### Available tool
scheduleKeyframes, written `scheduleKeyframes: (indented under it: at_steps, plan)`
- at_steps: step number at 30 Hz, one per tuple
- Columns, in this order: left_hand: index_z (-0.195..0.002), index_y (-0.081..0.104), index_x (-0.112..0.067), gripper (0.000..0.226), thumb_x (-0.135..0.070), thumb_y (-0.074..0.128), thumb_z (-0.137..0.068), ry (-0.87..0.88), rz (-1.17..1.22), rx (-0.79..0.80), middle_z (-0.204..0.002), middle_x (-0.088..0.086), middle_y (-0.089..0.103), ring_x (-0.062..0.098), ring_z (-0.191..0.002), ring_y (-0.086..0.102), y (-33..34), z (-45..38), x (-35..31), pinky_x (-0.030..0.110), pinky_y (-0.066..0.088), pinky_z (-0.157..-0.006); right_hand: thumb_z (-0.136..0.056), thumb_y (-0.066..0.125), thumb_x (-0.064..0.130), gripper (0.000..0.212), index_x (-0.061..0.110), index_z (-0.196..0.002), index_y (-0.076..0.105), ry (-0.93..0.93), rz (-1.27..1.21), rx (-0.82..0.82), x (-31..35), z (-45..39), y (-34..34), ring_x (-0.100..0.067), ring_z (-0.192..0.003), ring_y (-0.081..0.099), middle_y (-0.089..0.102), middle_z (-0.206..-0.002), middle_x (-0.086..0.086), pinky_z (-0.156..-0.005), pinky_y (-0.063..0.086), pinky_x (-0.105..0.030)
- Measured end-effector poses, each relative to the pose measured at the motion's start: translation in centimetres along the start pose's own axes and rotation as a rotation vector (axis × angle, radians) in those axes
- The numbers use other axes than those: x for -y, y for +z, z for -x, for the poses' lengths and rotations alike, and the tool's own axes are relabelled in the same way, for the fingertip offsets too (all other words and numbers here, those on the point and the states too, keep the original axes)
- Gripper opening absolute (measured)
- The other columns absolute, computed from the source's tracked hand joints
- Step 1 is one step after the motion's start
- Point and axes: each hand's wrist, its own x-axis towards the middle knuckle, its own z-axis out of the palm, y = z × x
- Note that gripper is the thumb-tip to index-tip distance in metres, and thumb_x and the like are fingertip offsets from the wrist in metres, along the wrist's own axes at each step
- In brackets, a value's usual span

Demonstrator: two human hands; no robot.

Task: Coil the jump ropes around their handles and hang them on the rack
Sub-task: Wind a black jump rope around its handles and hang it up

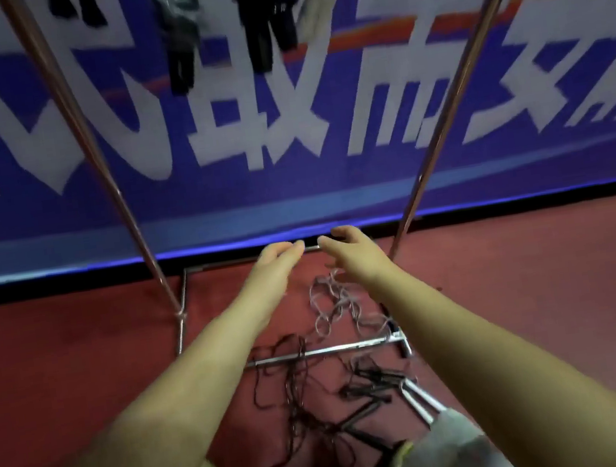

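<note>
Two hands, left [277, 258] and right [343, 245], are reaching out, fingers loose, holding nothing I am seeing. Ropes [312, 387] are lying tangled below; rack [88, 145] top is getting cut off.

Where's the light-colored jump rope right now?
In the head view, the light-colored jump rope lies tangled on the red floor, just below the right hand and beyond the rack's crossbar.
</note>
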Motion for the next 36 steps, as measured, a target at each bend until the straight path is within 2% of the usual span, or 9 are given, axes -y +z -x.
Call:
scheduleKeyframes:
  at_steps: [4, 7, 10, 15, 19, 22, 28, 34, 36]
  plan:
    - [-0.101, 0.051, -0.031, 0.012, -0.041, 0.048, -0.096, -0.232, -0.018, 0.069, -0.113, 0.0, 0.061, 0.019, -0.108, 0.057, -0.5, -1.5, 10.8, 0.037, 0.04, -0.096, -0.096, 0.056, 0.027, 0.042, 0.013, -0.133, 0.044, 0.182, 0.047, 0.062, -10.4, -2.4, 3.5, -0.019, -0.083, 0.057, 0.057, -0.114, -0.007, -0.071, 0.045, -0.033]
    - [-0.106, 0.048, -0.029, 0.016, -0.042, 0.048, -0.096, -0.42, -0.04, 0.071, -0.112, 0.002, 0.06, 0.019, -0.104, 0.056, -0.6, -2.7, 18.5, 0.035, 0.037, -0.091, -0.096, 0.054, 0.028, 0.014, 0.017, -0.105, 0.054, 0.36, 0.075, 0.154, -18.1, -3.6, 5.0, -0.022, -0.083, 0.057, 0.061, -0.098, -0.007, -0.074, 0.043, -0.034]
    - [-0.096, 0.05, -0.027, 0.014, -0.041, 0.049, -0.096, -0.57, -0.058, 0.09, -0.11, 0.003, 0.06, 0.021, -0.101, 0.056, -0.5, -4.0, 25.6, 0.033, 0.036, -0.085, -0.097, 0.053, 0.03, 0.015, 0.019, -0.086, 0.056, 0.497, 0.147, 0.246, -25.2, -4.8, 6.1, -0.02, -0.078, 0.057, 0.062, -0.09, -0.005, -0.071, 0.043, -0.03]
    - [-0.112, 0.053, -0.018, 0.028, -0.04, 0.054, -0.094, -0.683, -0.1, 0.102, -0.108, 0.003, 0.058, 0.018, -0.096, 0.053, 0.1, -5.5, 34.8, 0.024, 0.037, -0.066, -0.096, 0.056, 0.032, 0.021, 0.011, -0.096, 0.059, 0.615, 0.18, 0.228, -33.8, -6.6, 8.0, -0.015, -0.069, 0.056, 0.063, -0.087, -0.007, -0.059, 0.04, -0.022]
    - [-0.118, 0.062, -0.013, 0.064, -0.059, 0.064, -0.074, -0.642, -0.12, 0.099, -0.118, -0.003, 0.062, 0.019, -0.111, 0.056, 0.9, -6.2, 40.0, 0.034, 0.041, -0.099, -0.097, 0.055, 0.033, 0.026, 0.008, -0.101, 0.061, 0.653, 0.087, 0.124, -37.8, -7.9, 9.7, -0.015, -0.072, 0.057, 0.064, -0.08, -0.005, -0.062, 0.044, -0.025]
    - [-0.125, 0.059, -0.017, 0.082, -0.063, 0.076, -0.059, -0.729, -0.025, 0.123, -0.125, -0.004, 0.062, 0.017, -0.115, 0.058, 2.3, -6.1, 43.6, 0.036, 0.041, -0.106, -0.097, 0.052, 0.036, 0.031, 0.007, -0.103, 0.061, 0.65, 0.044, 0.092, -39.7, -8.2, 10.7, -0.024, -0.089, 0.059, 0.063, -0.082, -0.004, -0.087, 0.047, -0.038]
    - [-0.098, 0.059, -0.008, 0.006, -0.01, 0.054, -0.095, -0.605, 0.027, 0.055, -0.073, 0.004, 0.055, -0.001, -0.041, 0.053, 2.3, -8.3, 38.5, 0.017, 0.042, -0.052, -0.099, 0.045, 0.04, 0.035, 0.011, -0.103, 0.064, 0.595, 0.018, 0.037, -38.7, -6.4, 10.5, -0.022, -0.103, 0.061, 0.067, -0.099, -0.004, -0.096, 0.046, -0.036]
    - [-0.089, 0.058, -0.016, 0.02, -0.003, 0.046, -0.098, -0.222, 0.085, 0.12, -0.068, 0.002, 0.055, 0.004, -0.041, 0.049, -1.2, -11.2, 24.5, 0.019, 0.044, -0.041, -0.101, 0.036, 0.045, 0.041, 0.015, -0.105, 0.063, 0.312, -0.161, 0.122, -30.3, -5.7, 10.3, 0.009, -0.087, 0.063, 0.065, -0.098, 0.008, -0.075, 0.045, -0.006]
    - [-0.086, 0.06, -0.018, 0.02, -0.006, 0.048, -0.096, -0.104, -0.056, 0.166, -0.067, -0.003, 0.058, 0.002, -0.041, 0.047, -2.0, -11.1, 20.1, 0.017, 0.037, -0.04, -0.083, 0.041, 0.064, 0.05, 0.023, -0.106, 0.058, 0.166, -0.14, 0.017, -27.0, -5.5, 10.0, -0.002, -0.099, 0.058, 0.06, -0.103, 0.008, -0.092, 0.044, -0.018]
